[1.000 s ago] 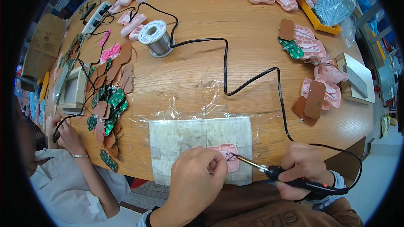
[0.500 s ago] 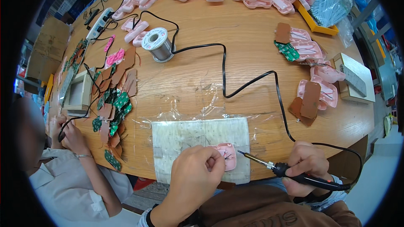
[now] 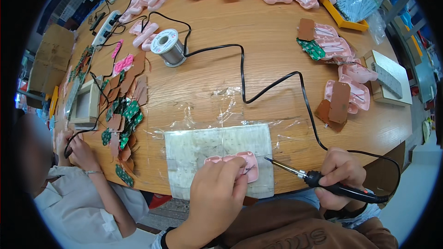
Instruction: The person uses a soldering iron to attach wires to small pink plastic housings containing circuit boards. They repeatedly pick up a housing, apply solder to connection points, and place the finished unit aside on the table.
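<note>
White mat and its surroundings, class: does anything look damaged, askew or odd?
Yes: the white mat is mottled with dark specks, so it looks dirty or worn, and clear film beyond its far edge lies wrinkled. The left hand partly hides the pink casing.

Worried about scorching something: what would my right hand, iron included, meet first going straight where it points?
The soldering iron in your right hand would likely meet the pink shell at its far right corner, or narrowly pass it; height above the pale pad is unclear.

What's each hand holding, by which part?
Right hand: black-handled soldering iron, gripped around the handle. Left hand: over the pink rounded plastic shell; what it pinches, if anything, can't be told.
</note>
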A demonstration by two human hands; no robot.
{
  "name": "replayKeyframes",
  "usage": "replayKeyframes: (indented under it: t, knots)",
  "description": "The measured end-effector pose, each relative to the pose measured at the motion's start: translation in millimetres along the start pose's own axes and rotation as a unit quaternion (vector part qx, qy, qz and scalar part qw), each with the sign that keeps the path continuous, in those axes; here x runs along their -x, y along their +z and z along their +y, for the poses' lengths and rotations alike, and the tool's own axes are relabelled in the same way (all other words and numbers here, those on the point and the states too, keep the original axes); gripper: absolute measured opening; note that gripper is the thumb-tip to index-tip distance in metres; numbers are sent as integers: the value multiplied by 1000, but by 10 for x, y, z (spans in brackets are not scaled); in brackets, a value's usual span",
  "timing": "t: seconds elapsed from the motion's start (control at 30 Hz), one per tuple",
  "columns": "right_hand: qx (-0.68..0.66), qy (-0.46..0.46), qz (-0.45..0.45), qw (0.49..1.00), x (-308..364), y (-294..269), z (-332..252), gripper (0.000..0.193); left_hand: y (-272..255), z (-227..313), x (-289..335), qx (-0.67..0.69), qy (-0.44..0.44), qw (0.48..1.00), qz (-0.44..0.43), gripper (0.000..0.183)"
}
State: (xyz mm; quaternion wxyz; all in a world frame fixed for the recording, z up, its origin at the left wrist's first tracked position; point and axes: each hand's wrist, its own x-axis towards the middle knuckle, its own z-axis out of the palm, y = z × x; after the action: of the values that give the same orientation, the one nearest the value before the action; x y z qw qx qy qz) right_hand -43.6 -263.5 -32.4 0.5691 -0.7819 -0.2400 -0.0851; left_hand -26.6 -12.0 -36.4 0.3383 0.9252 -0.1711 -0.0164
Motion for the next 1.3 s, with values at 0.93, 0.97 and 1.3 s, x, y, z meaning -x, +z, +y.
replayKeyframes:
  t: [0.93, 0.97, 1.3]
  knots:
    - [-16, -7, -90, 996, -146, 154, -3, 22, -46, 9, -106, 98, -93, 991, -25, 10]
    - [-20, -6, -90, 996, -151, 152, -1, 22, -51, 12, -106, 87, -93, 991, -31, 8]
    - [-25, 1, 0, 1000, -95, 62, 13, 23, -35, 2, -111, 105, -90, 990, -19, 12]
